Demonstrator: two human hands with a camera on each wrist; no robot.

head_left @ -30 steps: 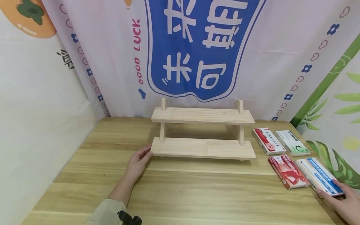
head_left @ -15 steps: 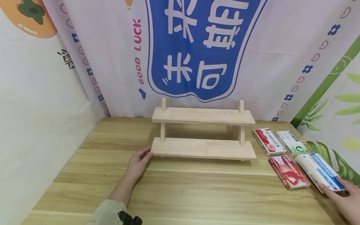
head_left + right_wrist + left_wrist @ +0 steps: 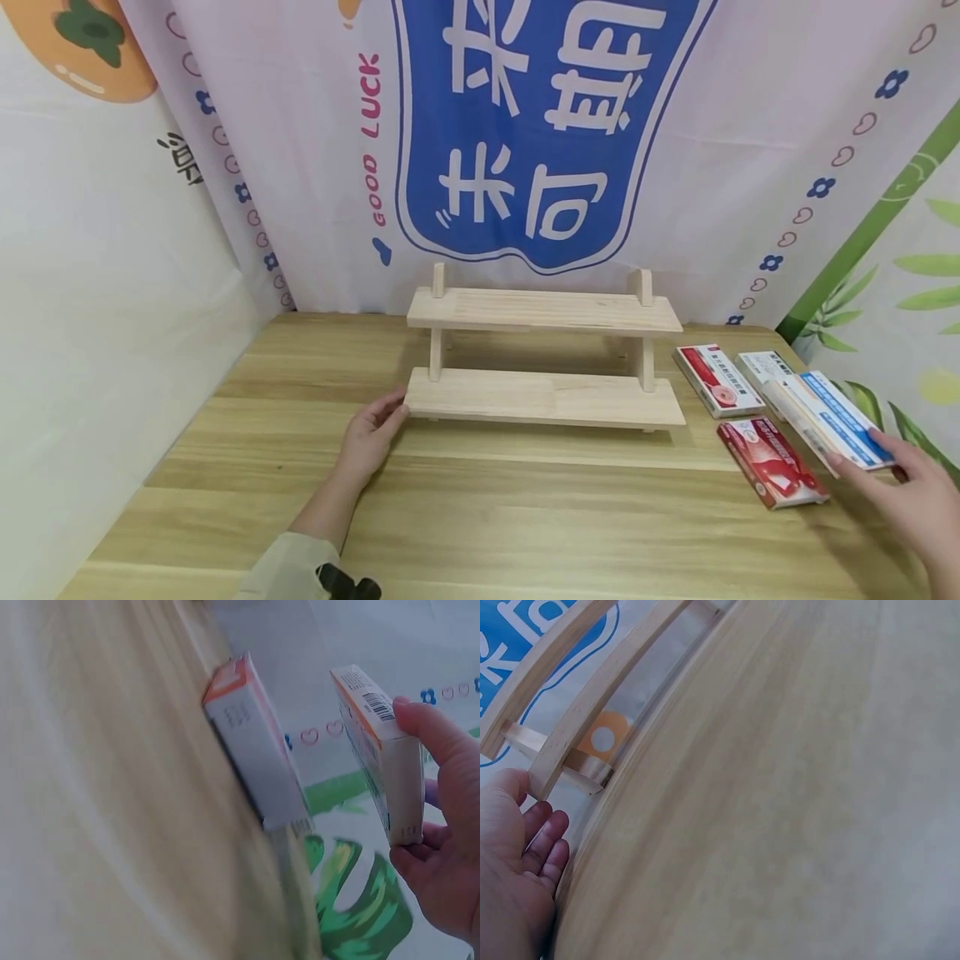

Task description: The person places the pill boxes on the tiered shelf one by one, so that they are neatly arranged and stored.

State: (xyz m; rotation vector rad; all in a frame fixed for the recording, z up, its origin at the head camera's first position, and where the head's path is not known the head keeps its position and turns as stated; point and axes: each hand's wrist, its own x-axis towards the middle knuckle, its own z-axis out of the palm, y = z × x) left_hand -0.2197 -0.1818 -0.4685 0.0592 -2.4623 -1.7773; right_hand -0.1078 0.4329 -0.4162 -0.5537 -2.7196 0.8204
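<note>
reference clock centred on the stand, twelve toward the rear cloth.

wooden display stand point(image 3: 543, 308): two tiers, pale bare timber, upright on the wood-grain worktop point(image 3: 525, 517), end supports rising above the upper shelf.

left hand point(image 3: 366, 437): between eight and nine; thumb and fingers grip the left end of the lower shelf point(image 3: 547, 396). beige sleeve point(image 3: 288, 567) on that arm, small black fitting point(image 3: 348, 583) at the cuff.

right hand point(image 3: 911, 492): just short of four; thumb and fingers grasp the near end of a white-and-blue medicine carton point(image 3: 832, 417).

white-and-blue medicine carton: just past three, held raised, printed face up; the right wrist view shows it apart from the worktop, barcode on one narrow side.

red-and-white carton point(image 3: 718, 381): at three, lying flat, just beside the stand's right end.

white carton point(image 3: 761, 365): at three, farther out, dark lettering, partly hidden behind the raised carton; contact between the two cannot be told.

red carton point(image 3: 772, 462): at four, lying flat, near side of the group.

rear cloth point(image 3: 330, 167): at twelve, pale, blue panel point(image 3: 540, 150) with white chinese characters, "good luck" in pink lettering.

green leaf-print cloth point(image 3: 926, 292): at two to three, beyond the cartons.
</note>
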